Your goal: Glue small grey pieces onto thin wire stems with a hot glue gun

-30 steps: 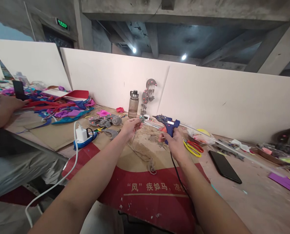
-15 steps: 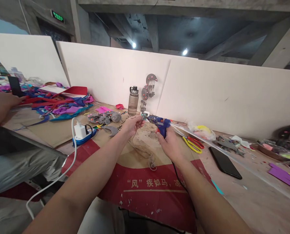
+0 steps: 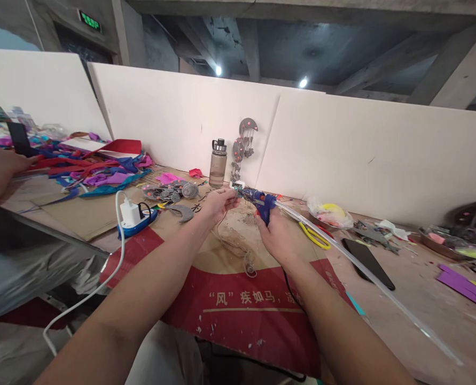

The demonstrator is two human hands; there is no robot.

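- Nearest, a red and tan cardboard sheet covers the front of the bench, pale lettering across its red part
- A loose tangle of thin cord lies on the sheet, between the person's two forearms
- The right hand has its grip wrapped around the handle of a blue glue gun, its nozzle aimed leftward; a long clear glue stick sticks out of the gun's back and slants to the lower right, passing in front of a black phone
- The left hand has its grip pinched on a small grey-green piece, mostly hidden by the fingers and right at the nozzle (whether the two touch, I cannot tell)
- To the left, a white charger is plugged into a blue power strip; to the right lie yellow-handled scissors
- Further back, a grey crescent lies near a heap of grey pieces with pink dots
- Far left, another person's hand is beside a pile of coloured scraps
- Behind, a drink bottle stands upright near a grey crescent-topped ornament, which is against white boards
- Farthest off, two lamps shine under the concrete ceiling
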